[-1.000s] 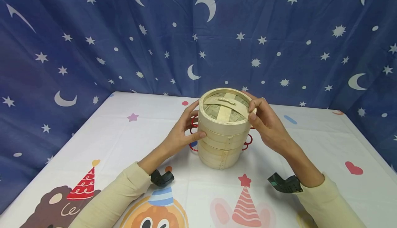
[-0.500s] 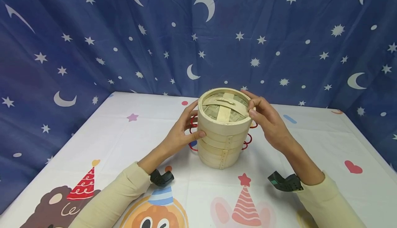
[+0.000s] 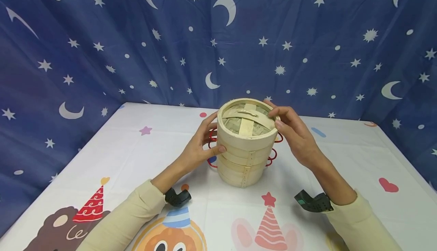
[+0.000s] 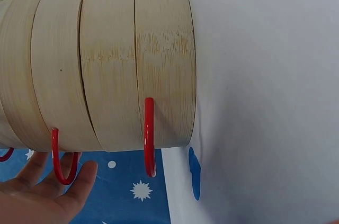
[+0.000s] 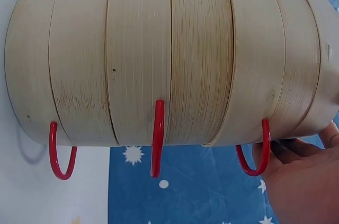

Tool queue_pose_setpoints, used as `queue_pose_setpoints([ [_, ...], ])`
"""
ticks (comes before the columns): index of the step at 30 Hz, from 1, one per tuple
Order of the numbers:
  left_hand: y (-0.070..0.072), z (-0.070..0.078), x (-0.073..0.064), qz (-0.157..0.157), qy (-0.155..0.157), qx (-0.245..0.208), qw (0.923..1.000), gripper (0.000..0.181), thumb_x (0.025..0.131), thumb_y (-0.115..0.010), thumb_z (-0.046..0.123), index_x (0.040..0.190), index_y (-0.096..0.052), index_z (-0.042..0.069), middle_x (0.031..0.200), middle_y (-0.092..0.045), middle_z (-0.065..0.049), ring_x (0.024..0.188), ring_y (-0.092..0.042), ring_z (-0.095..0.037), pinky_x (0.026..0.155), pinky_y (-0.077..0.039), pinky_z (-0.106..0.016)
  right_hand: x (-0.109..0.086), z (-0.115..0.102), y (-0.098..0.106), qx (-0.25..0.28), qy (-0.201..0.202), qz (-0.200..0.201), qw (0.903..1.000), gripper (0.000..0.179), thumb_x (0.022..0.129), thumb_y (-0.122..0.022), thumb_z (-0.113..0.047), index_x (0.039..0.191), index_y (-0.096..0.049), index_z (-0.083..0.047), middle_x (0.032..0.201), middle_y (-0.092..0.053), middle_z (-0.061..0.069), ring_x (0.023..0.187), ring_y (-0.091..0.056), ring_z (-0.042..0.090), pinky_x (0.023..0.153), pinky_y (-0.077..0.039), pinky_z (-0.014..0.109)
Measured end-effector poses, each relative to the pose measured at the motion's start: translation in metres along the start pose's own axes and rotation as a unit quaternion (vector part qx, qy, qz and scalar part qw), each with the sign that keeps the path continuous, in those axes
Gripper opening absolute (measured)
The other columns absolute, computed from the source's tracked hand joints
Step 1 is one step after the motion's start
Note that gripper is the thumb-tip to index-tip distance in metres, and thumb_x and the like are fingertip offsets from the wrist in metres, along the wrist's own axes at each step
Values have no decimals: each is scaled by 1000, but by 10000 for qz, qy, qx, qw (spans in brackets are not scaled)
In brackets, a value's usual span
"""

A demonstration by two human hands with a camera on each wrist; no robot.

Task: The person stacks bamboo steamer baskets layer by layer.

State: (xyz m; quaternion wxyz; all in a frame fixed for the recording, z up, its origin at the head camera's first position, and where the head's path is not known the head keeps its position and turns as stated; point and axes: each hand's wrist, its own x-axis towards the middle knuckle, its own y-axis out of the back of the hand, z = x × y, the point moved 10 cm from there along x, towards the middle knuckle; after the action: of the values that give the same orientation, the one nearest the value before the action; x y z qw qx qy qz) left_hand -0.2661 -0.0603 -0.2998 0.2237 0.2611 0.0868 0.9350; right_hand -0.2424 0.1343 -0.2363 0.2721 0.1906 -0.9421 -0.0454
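A stacked bamboo steamer (image 3: 235, 167) stands upright on the table, its woven lid (image 3: 246, 126) on top with a strap handle across it. My left hand (image 3: 192, 146) grips the left side of the steamer, thumb on the front and fingers round behind. At the right of the lid, my right hand (image 3: 297, 135) pinches the rim with thumb and index finger, the other fingers partly hidden behind. Red loop handles (image 3: 274, 154) stick out from both sides of the tiers. Up close, the right wrist view shows the stacked bands (image 5: 137, 60) and several red loops (image 5: 158, 139).
A white tablecloth (image 3: 164, 137) printed with party-hat animals and small shapes covers the table. Close behind the steamer hangs a dark blue curtain (image 3: 170, 72) with moons and stars. Each wrist wears a black device (image 3: 177, 198).
The right index finger has slid a little inward over the lid's edge, and the thumb has shifted slightly along the rim. The left hand and the steamer stay in place.
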Motion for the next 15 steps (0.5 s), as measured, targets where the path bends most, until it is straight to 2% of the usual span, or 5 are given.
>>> queue_pose_setpoints([
  [4, -1, 0, 1, -18, -43, 0, 10000, 88, 80, -69, 58, 151, -20, 36, 137, -46, -7, 116, -54, -23, 95, -45, -43, -1, 1, 2, -87, -56, 40, 9999, 22, 101, -36, -6, 119, -44, 4, 153, -28, 14, 143, -16, 24, 106, -30, 27],
  [8, -1, -1, 0, -37, -50, -16, 10000, 88, 81, -68, 58, 151, -21, 33, 137, -46, -8, 116, -54, -25, 96, -45, -43, -2, 0, 1, -135, -51, 36, 9999, 24, 101, -38, -6, 122, -44, 4, 152, -27, 16, 143, -17, 25, 105, -32, 25],
  [10, -1, -1, -1, -52, -29, -9, 10000, 89, 80, -67, 59, 151, -21, 31, 138, -45, -10, 117, -53, -26, 97, -43, -45, -2, 0, 1, -190, -55, 30, 9998, 26, 102, -39, -9, 124, -44, 4, 152, -27, 16, 143, -18, 26, 108, -31, 29],
  [12, 1, 0, -2, -25, -29, 48, 10000, 90, 80, -66, 61, 151, -20, 29, 139, -44, -10, 119, -51, -26, 99, -41, -48, -4, 0, 4, -325, -63, 42, 9994, 30, 102, -41, -13, 127, -43, 4, 153, -28, 14, 142, -21, 25, 111, -28, 38],
  [15, 8, 5, -2, 79, -93, 170, 9998, 89, 81, -61, 64, 151, -20, 26, 140, -43, -11, 123, -49, -27, 101, -38, -52, -8, 0, 13, -562, -100, 101, 9983, 36, 102, -43, -15, 133, -41, 3, 152, -29, 11, 140, -26, 26, 113, -23, 45],
])
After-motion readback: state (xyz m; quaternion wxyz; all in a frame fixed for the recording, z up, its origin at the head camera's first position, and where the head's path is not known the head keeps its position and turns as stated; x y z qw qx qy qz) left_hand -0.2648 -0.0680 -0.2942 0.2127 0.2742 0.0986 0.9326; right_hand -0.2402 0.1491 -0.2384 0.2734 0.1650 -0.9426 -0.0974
